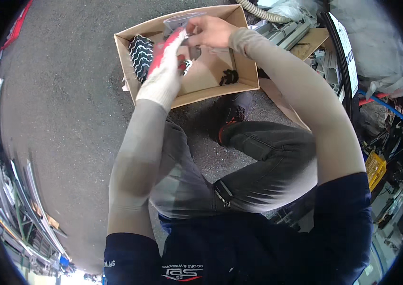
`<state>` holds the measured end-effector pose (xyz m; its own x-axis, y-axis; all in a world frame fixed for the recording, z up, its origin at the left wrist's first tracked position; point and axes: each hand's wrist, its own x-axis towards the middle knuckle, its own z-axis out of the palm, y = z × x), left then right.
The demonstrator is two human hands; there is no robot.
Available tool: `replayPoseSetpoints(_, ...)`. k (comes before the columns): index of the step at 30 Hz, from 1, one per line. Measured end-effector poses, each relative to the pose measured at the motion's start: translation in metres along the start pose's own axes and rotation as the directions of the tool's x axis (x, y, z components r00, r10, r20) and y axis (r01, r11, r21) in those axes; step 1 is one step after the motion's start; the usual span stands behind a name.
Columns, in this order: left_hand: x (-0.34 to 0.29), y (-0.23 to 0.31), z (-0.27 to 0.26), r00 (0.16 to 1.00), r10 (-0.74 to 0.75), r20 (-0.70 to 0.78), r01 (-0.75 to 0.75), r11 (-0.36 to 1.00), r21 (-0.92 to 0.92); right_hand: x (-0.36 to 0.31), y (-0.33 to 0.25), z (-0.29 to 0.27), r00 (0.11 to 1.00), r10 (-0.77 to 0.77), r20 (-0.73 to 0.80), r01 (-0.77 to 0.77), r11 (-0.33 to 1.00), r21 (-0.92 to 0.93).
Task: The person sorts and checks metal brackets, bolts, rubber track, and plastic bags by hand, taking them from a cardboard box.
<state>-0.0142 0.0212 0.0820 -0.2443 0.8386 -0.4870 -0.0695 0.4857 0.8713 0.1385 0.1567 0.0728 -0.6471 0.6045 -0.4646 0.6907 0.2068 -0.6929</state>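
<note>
Over an open cardboard box (211, 96), my two hands meet at a clear plastic bag (175, 22). My left hand (166, 64), in a white work glove with a red palm, is closed on the bag. Bare-fingered, my right hand (211, 32) comes in from the right with its fingertips pinched together beside the left fingertips. What small thing sits in that pinch is hidden. Inside the box, a black piece with pale wavy lines (140, 57) leans at the left wall. A small black object (229, 77) lies in the near right corner.
The box stands on dark asphalt (64, 95), just ahead of my shoe (234, 111). Metal profiles (294, 35) and a ribbed hose (265, 13) lie beyond its right side. A yellow basket (375, 168) is at the right; long metal strips (37, 194) lie far left.
</note>
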Motion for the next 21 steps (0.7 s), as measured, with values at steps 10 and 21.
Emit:
replayPoseSetpoints(10, 0.007, 0.038, 0.016, 0.944, -0.328, 0.044, 0.247, 0.611, -0.752, -0.042, 0.135, 0.071, 0.914, 0.176, 0.366, 0.012, 0.889, -0.458)
replayPoseSetpoints(21, 0.005, 0.025, -0.020, 0.972, -0.233, 0.024, 0.163, 0.600, -0.783, -0.030, 0.162, 0.105, 0.972, 0.052, 0.228, 0.093, 0.810, -0.579)
